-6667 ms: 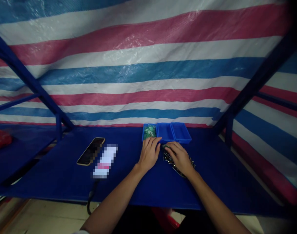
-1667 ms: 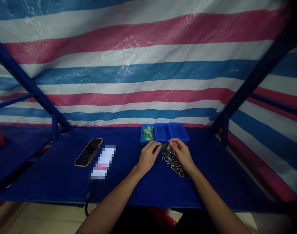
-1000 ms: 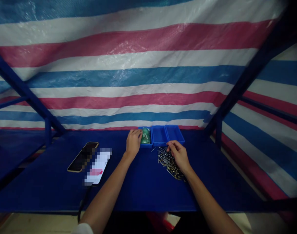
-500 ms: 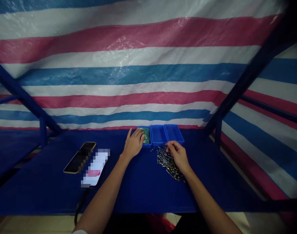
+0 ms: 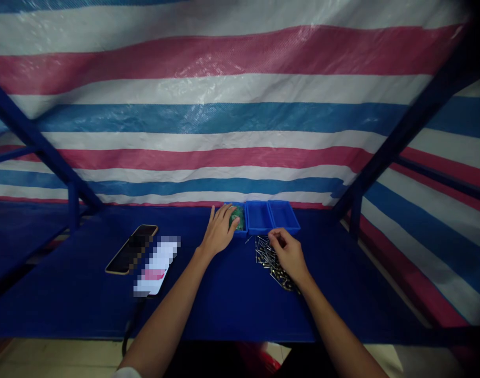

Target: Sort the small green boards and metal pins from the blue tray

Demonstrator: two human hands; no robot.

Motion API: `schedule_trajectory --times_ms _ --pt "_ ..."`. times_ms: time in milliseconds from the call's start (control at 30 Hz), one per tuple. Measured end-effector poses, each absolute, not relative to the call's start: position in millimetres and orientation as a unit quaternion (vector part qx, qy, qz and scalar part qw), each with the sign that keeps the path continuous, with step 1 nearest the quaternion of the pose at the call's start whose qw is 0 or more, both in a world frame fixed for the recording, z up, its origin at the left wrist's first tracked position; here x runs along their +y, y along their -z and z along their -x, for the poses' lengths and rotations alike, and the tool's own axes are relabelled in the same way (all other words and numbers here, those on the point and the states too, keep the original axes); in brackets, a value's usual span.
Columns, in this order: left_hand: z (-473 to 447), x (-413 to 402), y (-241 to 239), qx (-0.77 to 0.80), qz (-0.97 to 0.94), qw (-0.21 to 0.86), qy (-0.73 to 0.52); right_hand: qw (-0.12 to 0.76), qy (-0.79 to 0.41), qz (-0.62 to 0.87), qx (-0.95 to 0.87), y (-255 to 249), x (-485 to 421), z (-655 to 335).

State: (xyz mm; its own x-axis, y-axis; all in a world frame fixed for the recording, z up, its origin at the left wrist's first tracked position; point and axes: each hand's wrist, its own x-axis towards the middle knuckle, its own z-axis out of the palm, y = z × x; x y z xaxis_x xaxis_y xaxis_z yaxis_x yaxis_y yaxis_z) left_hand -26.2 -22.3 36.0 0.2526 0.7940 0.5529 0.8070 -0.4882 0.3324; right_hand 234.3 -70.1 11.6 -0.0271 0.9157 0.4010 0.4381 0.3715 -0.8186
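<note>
My left hand (image 5: 218,231) rests over the left blue bin (image 5: 245,223), with its fingers spread. Green pieces (image 5: 237,216) lie inside that bin, partly covered by my fingers; their kind is too small to tell. My right hand (image 5: 289,253) is at the upper right of a heap of thin metal pieces (image 5: 265,254), which look like screws or pins, some silver and some brass-coloured. Its thumb and fingertips are pinched together, and whatever is between them is hidden. One loose thin piece (image 5: 248,239) lies left of the heap.
A middle bin (image 5: 258,216) and a right bin (image 5: 283,215), both blue, stand beside the left one. Two phones, a dark one (image 5: 125,254) and a lit one (image 5: 157,268), lie on the blue table (image 5: 224,310). Blue frame bars (image 5: 397,136) and striped sheeting (image 5: 232,118) enclose the table.
The whole view has shifted slightly. Both hands keep nearly the same places, the left over its bin and the right, still pinched, at the heap.
</note>
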Motion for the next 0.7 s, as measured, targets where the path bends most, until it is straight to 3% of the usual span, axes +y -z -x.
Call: schedule_trajectory --times_ms 133,333,700 --pt "8.4 -46.1 -48.9 -0.453 0.789 0.008 0.415 0.368 -0.099 0.494 -0.781 -16.7 -75.4 -235.1" --pt "-12.1 -76.7 -34.8 -0.352 0.851 -0.054 0.386 0.245 0.003 0.502 -0.829 -20.6 -79.2 -235.9" --pt "-14.5 -75.4 -14.8 -0.409 0.843 -0.099 0.336 0.195 -0.032 0.511 -0.837 -26.9 -81.7 -249.8"
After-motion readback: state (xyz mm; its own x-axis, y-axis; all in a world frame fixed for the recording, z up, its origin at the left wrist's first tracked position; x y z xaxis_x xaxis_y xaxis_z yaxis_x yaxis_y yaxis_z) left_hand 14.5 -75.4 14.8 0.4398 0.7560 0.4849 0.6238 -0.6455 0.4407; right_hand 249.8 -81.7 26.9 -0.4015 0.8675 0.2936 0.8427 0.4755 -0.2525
